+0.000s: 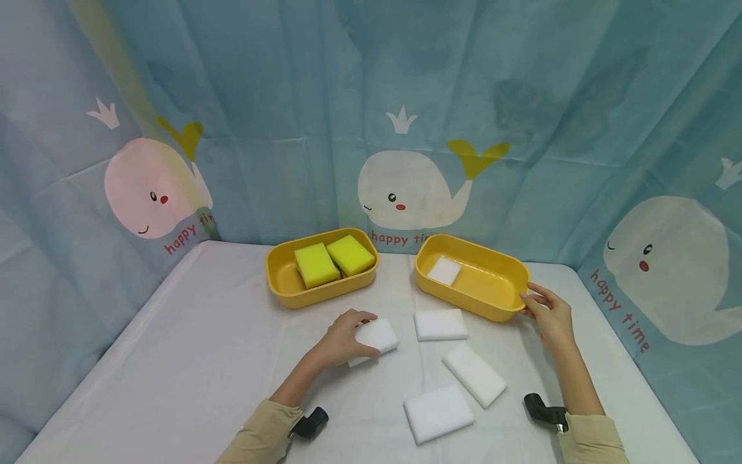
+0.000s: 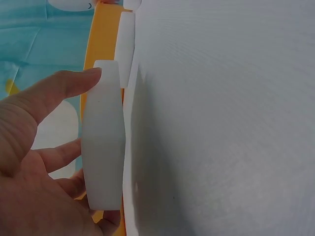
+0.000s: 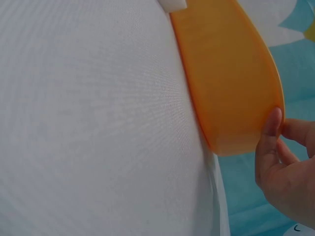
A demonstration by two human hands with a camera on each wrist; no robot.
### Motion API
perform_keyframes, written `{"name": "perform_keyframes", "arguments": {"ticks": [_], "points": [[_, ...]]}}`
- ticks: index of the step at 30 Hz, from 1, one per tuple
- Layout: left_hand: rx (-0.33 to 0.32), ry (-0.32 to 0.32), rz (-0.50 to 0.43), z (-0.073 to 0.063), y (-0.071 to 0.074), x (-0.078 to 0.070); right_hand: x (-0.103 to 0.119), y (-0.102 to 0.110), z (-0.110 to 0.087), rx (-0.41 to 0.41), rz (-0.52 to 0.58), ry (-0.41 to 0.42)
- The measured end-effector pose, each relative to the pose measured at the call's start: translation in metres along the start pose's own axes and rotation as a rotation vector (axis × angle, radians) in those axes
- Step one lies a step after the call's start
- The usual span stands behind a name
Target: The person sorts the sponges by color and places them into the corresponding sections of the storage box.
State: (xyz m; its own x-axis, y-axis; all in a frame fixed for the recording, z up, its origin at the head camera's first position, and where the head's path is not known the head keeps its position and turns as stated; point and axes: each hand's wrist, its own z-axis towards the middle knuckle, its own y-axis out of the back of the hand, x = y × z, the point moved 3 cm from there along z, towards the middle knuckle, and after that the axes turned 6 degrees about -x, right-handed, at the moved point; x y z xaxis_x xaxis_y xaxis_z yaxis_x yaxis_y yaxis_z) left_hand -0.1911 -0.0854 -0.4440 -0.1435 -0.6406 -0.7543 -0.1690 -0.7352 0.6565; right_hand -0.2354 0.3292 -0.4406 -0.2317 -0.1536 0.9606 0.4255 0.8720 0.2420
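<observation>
My left hand [image 1: 346,339] grips a white sponge block [image 1: 378,335] between thumb and fingers, low over the table's middle. In the left wrist view the held sponge [image 2: 104,137] is seen edge-on, with the thumb on its near end. At the right, my right hand [image 1: 547,314] pinches the right end of a yellow tray [image 1: 472,301] by its rim. The right wrist view shows the thumb and fingers on either side of that rim. Inside this tray, at its left end, lies one white sponge [image 1: 444,270].
Several white sponges lie on the white table between the hands: one by the tray [image 1: 440,325], one slanted [image 1: 475,375], one nearest me [image 1: 438,414]. A second yellow tray [image 1: 284,274] at the back left holds two yellow-green sponges [image 1: 317,265]. A whale-print curtain [image 1: 278,174] hangs behind.
</observation>
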Motion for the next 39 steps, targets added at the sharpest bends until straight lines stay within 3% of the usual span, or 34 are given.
{"name": "perform_keyframes", "arguments": {"ticks": [17,30,39], "points": [[-0.001,-0.026,-0.005,0.000,0.002,-0.011,-0.001,0.000,0.002,-0.004,-0.008,0.005],[0.009,-0.027,-0.010,0.017,0.001,-0.022,0.000,-0.001,0.002,-0.014,-0.023,-0.011],[0.023,-0.051,-0.015,0.029,0.001,-0.041,-0.003,0.000,0.004,-0.008,-0.011,0.000]]}}
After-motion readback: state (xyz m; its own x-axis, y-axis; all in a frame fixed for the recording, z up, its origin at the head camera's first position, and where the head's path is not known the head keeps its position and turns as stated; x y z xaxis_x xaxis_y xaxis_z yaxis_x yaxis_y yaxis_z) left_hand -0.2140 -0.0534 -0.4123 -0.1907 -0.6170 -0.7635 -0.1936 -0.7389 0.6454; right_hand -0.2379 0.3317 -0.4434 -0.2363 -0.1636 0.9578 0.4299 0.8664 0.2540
